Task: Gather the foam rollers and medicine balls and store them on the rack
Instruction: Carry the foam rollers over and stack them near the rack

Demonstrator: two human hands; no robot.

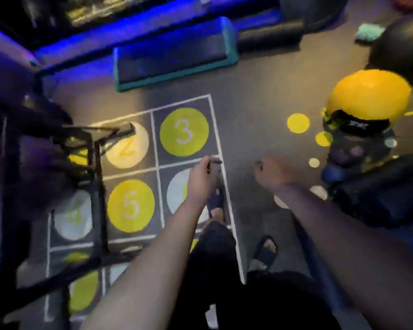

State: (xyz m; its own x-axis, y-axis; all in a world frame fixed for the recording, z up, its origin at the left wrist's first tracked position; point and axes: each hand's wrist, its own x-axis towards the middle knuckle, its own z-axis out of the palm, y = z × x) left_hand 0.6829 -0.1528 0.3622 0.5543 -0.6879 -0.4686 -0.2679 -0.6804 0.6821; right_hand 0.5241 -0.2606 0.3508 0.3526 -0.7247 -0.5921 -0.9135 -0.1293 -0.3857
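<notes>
A yellow and black medicine ball [367,96] sits at the right, on top of a pile of dark gear. A black foam roller [270,34] lies on the floor at the top, beside a big dark ball [401,48]. The black metal rack [96,163] stands at the left with a dark ball [41,167] on it. My left hand [203,177] and my right hand [272,172] reach out over the floor mid-frame, fingers loosely curled and holding nothing. Both are apart from the rack and the balls. The view is blurred.
A teal-edged step platform [174,55] lies on the floor ahead. Numbered yellow and white circles in a white grid [184,132] mark the floor beneath my hands. A dark bag or mat pile [379,194] sits at the right. My sandalled feet [265,251] are below.
</notes>
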